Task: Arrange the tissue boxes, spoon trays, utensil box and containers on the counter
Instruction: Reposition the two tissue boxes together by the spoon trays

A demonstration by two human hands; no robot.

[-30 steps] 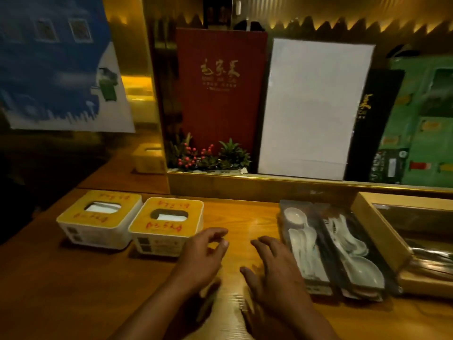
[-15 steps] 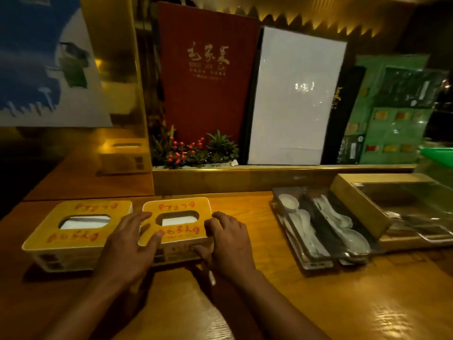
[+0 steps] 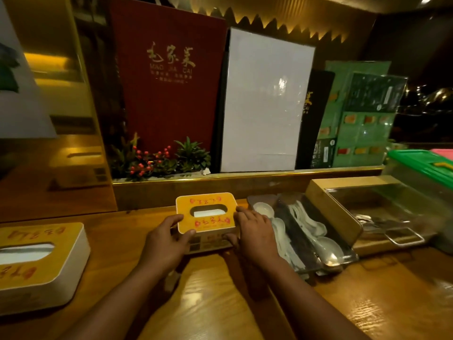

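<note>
Held box: white rectangular tissue box with orange lid (image 3: 206,213), red characters on top, oval slot showing white tissue; sits on the wooden bench (image 3: 220,290) near its back edge, just beside the spoon trays.
Left hand (image 3: 166,241): clasps the box's left side, thumb on the lid.
Right hand (image 3: 255,231): clasps the box's right side.
Second box: matching orange-lidded tissue box (image 3: 36,266) at the bench's left edge, well apart.
Spoon trays: two clear plastic trays (image 3: 316,244) holding white ceramic spoons (image 3: 263,211).
Utensil box: wooden box with clear lid (image 3: 362,207) toward the right edge, metal utensils inside.
Container: clear tub with green lid (image 3: 421,165), far right; contents not discernible.
</note>
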